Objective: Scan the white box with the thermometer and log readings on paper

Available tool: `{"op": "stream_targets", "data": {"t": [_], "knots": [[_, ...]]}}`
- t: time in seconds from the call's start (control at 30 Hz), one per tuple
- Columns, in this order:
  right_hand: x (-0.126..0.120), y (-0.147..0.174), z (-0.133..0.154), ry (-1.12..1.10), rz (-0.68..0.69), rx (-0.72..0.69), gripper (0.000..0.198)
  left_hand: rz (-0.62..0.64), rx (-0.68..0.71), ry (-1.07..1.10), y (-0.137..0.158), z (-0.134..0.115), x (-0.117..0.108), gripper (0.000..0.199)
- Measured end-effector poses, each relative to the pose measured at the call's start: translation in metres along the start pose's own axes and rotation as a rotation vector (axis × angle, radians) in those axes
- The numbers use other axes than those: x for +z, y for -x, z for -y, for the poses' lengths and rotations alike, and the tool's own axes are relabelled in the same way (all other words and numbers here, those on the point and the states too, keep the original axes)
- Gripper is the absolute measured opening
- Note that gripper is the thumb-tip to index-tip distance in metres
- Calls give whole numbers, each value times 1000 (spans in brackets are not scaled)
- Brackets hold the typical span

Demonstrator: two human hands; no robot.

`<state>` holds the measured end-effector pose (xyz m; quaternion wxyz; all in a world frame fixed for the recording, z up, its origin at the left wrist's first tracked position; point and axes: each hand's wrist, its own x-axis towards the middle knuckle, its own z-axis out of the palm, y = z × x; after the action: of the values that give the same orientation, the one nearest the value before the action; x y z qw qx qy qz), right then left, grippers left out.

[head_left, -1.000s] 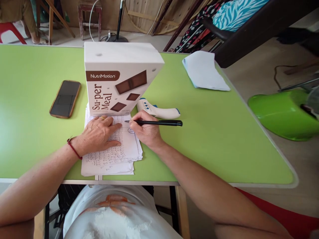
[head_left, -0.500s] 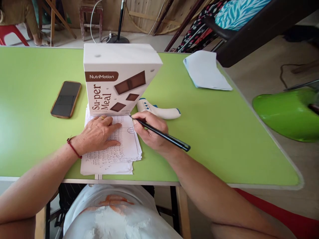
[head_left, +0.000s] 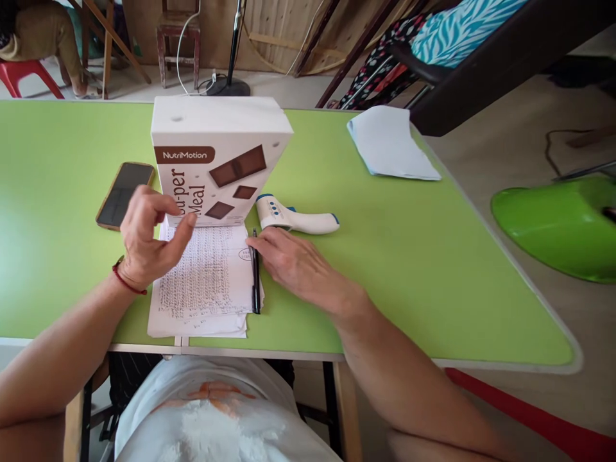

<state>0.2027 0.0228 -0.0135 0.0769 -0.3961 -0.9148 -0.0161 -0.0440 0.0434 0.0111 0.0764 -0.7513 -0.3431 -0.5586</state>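
My left hand (head_left: 153, 234) is raised over the left side of the written sheets, thumb and fingers apart, with nothing in it. It covers part of the white NutriMotion box (head_left: 221, 138), which stands upright at the back of the papers. A black pen (head_left: 256, 285) lies lengthwise along the right edge of the stack of handwritten paper (head_left: 197, 276). My right hand (head_left: 293, 263) has its fingertips closed at the pen's upper part. Just beyond that hand lies a white and blue infrared thermometer (head_left: 308, 221).
A phone (head_left: 128, 192) lies left of the box, partly behind my left hand. Folded white paper (head_left: 392, 144) rests at the table's back right. A green plastic seat (head_left: 553, 224) is beyond the right edge of the green table (head_left: 409, 289). Other people sit past the far edge.
My left hand has lifted off the paper and moved left. My right hand has lowered the pen from a writing grip to lie along the paper's edge.
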Motion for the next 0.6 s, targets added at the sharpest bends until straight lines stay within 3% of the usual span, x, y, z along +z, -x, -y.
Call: {"op": "stream_targets", "data": {"t": [0.07,0.13,0.27,0.33,0.43,0.6], "knots": [[-1,0,0,-7,-51,1,36,-105,-153,-38,1,6,0,32],[-2,0,-3,-40,-171,36,32,-116,-290,-43,3,14,0,48],[-2,0,-20,-32,-382,312,29,75,-431,193,7,29,4,74],[0,-1,-31,34,-340,421,40,177,-481,374,8,35,8,82],[3,-1,-43,60,-176,441,57,281,-544,567,8,41,14,87],[7,1,-47,6,-13,485,43,269,-578,652,9,47,19,93]]}}
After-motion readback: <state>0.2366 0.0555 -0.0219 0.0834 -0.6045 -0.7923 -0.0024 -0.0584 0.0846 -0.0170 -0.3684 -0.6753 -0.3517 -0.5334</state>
